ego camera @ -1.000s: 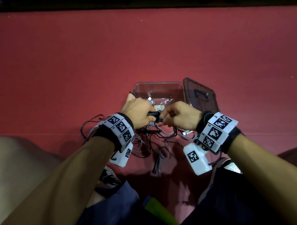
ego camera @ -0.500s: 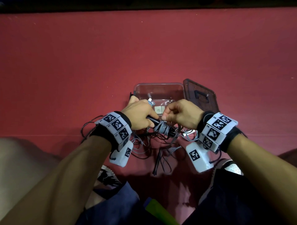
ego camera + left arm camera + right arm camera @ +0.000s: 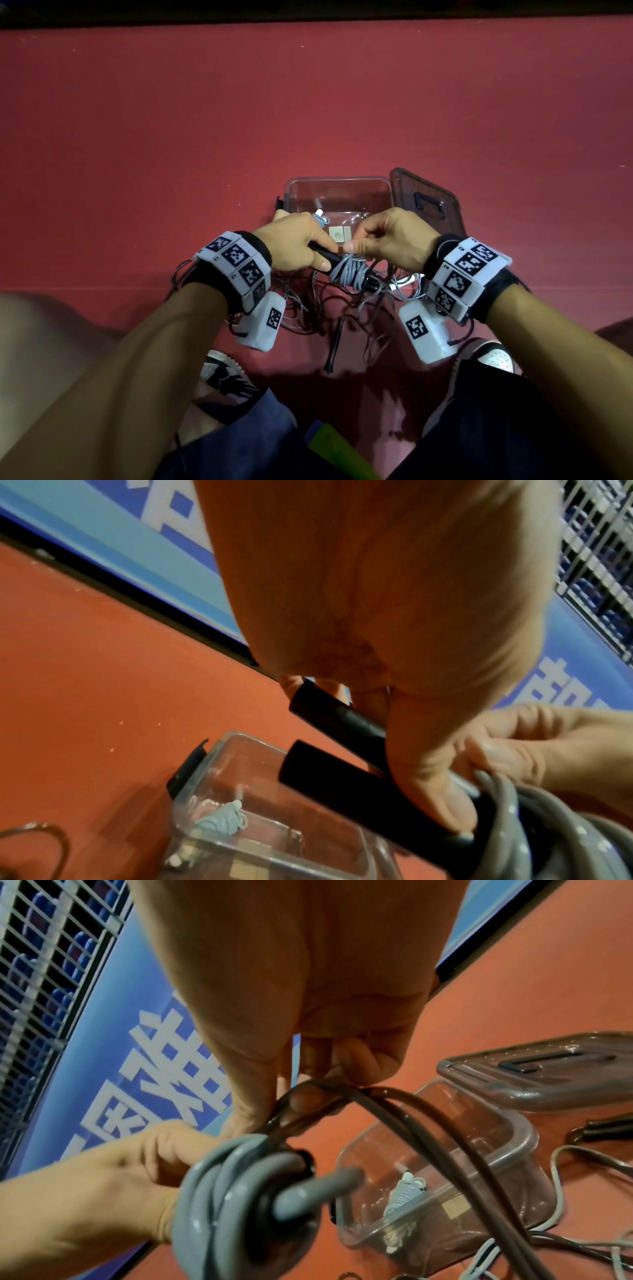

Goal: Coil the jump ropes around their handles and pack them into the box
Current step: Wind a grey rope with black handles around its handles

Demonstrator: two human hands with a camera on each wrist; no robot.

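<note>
My left hand (image 3: 298, 245) grips two black jump-rope handles (image 3: 346, 772) held side by side. Grey rope (image 3: 349, 272) is coiled around them, with the coil just right of my left thumb (image 3: 441, 804). My right hand (image 3: 383, 236) pinches a darker strand of rope (image 3: 394, 1112) just above the grey coil (image 3: 232, 1191). The clear plastic box (image 3: 339, 192) sits on the red floor right behind my hands. A wound grey rope bundle (image 3: 405, 1191) lies inside it. Loose ropes (image 3: 342, 308) lie tangled on the floor under my hands.
The box's dark lid (image 3: 428, 202) lies flat to the right of the box. A loose black handle (image 3: 334, 346) lies on the floor near my knees. My shoes (image 3: 226, 373) and legs fill the near edge. Red floor (image 3: 308, 102) stretches beyond the box.
The grey coil on the handles has come into view and grown between my hands. My right hand has lifted up and back from the handles, drawing rope with it.
</note>
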